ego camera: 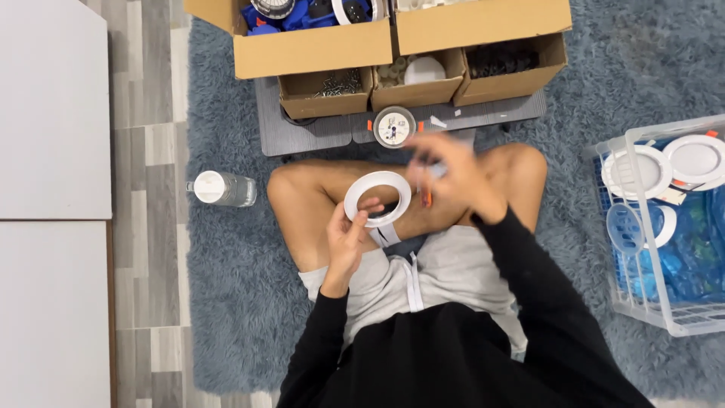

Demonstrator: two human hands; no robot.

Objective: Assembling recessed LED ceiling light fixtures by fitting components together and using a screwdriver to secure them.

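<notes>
I see 1 white ring (377, 198), flat and round, with a wide open middle through which the leg below shows. It is held above my crossed legs, a little tilted, its face turned up toward the camera. My left hand (349, 238) grips it at the lower left edge, the thumb lying on the inner rim. Just beside the ring, on its right, there is 1 small orange piece (427, 198), thin and upright. My right hand (453, 177) is at this piece, but the hand is blurred, so I cannot tell how the fingers hold it.
</notes>
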